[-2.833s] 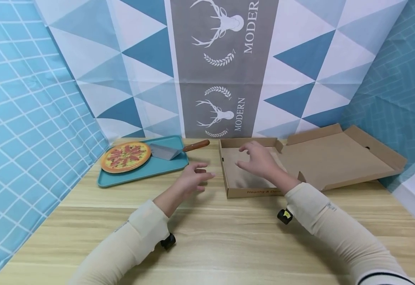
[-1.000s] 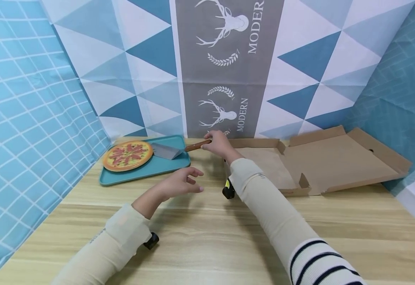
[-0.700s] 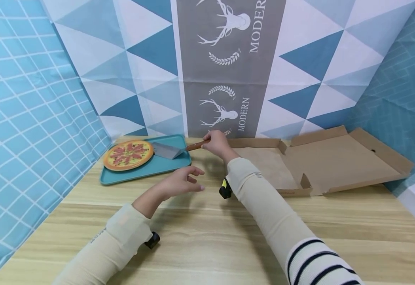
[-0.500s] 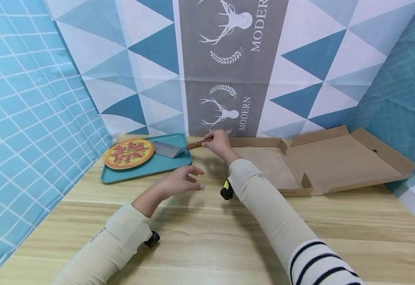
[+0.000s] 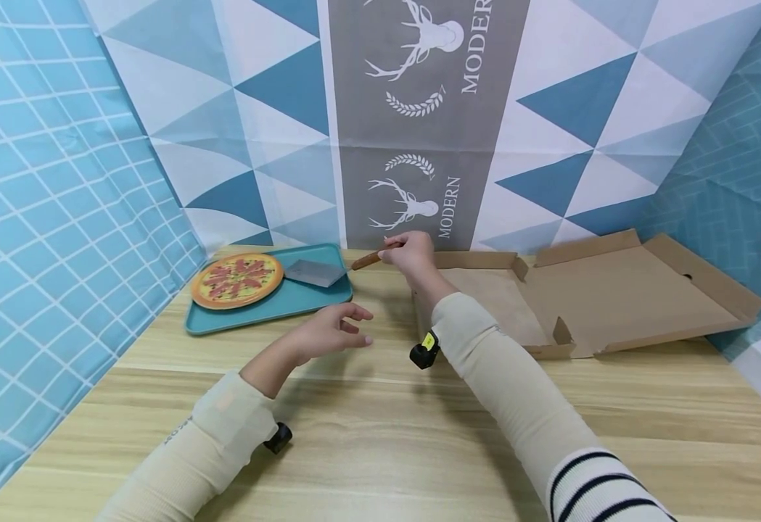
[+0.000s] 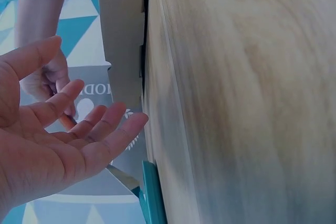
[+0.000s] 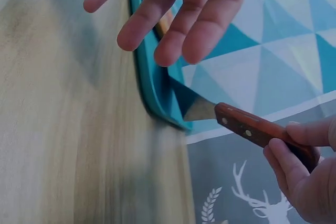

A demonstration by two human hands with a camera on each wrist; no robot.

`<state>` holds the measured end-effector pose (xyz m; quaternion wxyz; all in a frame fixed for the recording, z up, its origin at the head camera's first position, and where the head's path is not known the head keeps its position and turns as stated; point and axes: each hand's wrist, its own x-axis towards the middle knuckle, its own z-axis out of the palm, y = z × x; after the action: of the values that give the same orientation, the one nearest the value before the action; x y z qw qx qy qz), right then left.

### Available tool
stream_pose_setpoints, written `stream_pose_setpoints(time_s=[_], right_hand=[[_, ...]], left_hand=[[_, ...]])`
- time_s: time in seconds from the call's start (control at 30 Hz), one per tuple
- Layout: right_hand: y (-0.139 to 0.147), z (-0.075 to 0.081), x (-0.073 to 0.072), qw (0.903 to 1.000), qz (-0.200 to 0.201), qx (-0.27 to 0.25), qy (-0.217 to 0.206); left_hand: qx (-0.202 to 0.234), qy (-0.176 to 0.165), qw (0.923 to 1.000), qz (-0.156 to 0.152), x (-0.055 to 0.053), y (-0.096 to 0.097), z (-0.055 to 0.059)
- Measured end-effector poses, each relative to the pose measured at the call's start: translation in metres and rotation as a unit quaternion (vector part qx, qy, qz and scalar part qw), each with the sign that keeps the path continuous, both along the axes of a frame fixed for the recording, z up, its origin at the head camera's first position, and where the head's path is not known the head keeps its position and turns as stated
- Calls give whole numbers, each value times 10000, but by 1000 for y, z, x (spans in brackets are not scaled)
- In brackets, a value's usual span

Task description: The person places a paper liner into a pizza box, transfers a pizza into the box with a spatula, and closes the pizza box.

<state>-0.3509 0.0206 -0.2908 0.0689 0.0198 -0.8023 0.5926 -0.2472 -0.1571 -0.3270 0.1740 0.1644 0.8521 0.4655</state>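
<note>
Far left on the table, a round pizza [image 5: 236, 281] lies on a teal tray [image 5: 305, 299]. My right hand [image 5: 414, 255] pinches the wooden handle [image 7: 247, 124] of a metal spatula [image 5: 315, 273] between thumb and fingers. Its broad blade is over the tray's right part, close beside the pizza; whether the blade touches the tray I cannot tell. My left hand [image 5: 328, 333] hovers in front of the tray with nothing in it, its fingers loosely spread. In the left wrist view the left palm [image 6: 47, 156] faces the camera.
Right of my right hand stands an open cardboard box [image 5: 498, 297], partly hidden by my arm. Its lid [image 5: 622, 290] is folded out to the right, near the side wall. A patterned backdrop [image 5: 413, 130] rises behind the wooden table [image 5: 367, 435].
My right hand has come from above the box leftward to the spatula's handle and grips it. Since half a second ago, hand and spatula have shifted slightly right. The left hand has moved slightly left.
</note>
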Motion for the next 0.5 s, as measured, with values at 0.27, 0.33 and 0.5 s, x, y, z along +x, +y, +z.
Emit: stream_pose_setpoints(time_s=[0.27, 0.33, 0.5], right_hand=[[15, 10, 11, 9999, 83, -89, -91], [20, 11, 14, 9999, 82, -55, -34], [30, 12, 22, 9999, 56, 81, 130]], left_hand=[[15, 6, 10000, 41, 0, -2, 2], [-2, 38, 10000, 39, 0, -2, 2], [-21, 126, 9999, 18, 0, -2, 3]])
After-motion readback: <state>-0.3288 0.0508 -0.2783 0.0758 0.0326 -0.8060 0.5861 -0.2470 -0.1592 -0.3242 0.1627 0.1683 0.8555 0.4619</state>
